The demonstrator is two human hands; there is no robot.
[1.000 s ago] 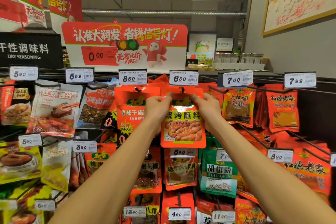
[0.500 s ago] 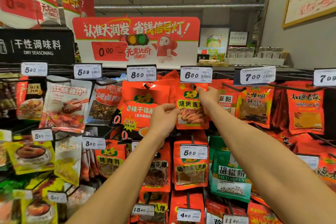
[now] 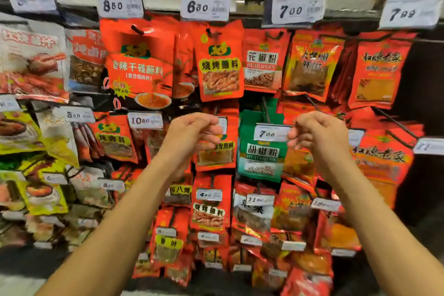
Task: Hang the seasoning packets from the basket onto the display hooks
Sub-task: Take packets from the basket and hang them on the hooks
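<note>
One view only: head-worn wide-angle cam, facing fwd and slightly down, close to a hook rack of glossy red seasoning packets (image 3: 219,62). White price tags (image 3: 205,6) run along top edge; both forearms enter from bottom. Edges blurred.

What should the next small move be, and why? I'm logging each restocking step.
Probably lower a hand to fetch another packet from the basket, which is out of view. Both the left hand and right hand hold nothing, and the barbecue packet already hangs under the 6.00 tag.
</note>
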